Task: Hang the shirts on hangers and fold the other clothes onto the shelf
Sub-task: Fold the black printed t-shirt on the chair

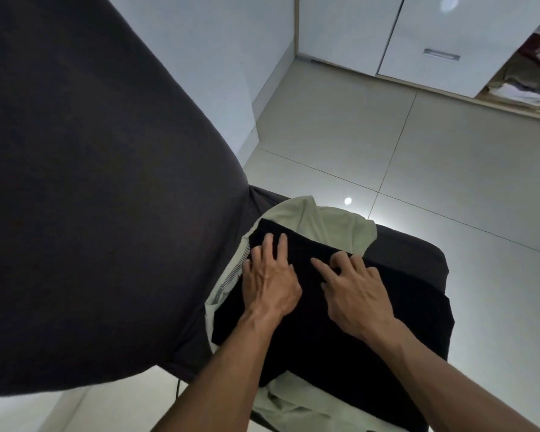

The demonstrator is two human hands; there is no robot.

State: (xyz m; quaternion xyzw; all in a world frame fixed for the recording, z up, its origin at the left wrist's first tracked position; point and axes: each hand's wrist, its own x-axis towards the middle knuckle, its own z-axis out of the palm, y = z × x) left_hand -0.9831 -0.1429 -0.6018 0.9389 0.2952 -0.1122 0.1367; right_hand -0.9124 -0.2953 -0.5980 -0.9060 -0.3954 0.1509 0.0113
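In the lower centre of the frame a black, flat-folded cloth garment [340,313] lies across a pale green crumpled fabric garment [331,229], and both rest on a dark grey cushioned seat [409,247] that runs up into a broad dark upholstered back [91,182] filling the left half of the frame. The left hand [270,280] lies palm down on the upper left part of the black garment, its fingers straight and slightly spread, pressing the cloth flat close to its far edge. The right hand [354,291] rests just beside it toward the centre, the index finger extended along the cloth while the other fingers are curled at the knuckles onto the fabric; whether they pinch a fold cannot be told, since black on black hides any crease. The main risk appears to be the loose green layer beneath: a push or smoothing stroke could make it slide, carrying the black garment toward the seat's edge and onto the pale glossy tiled floor [387,145]. Lifting the fold from only one side could let it fall open. In the upper right of the frame an open wooden wardrobe shelf [518,107] holds a folded white cloth [524,95], well apart from the seat, so the carry there looks long enough for a loosely gripped fold to sag apart.
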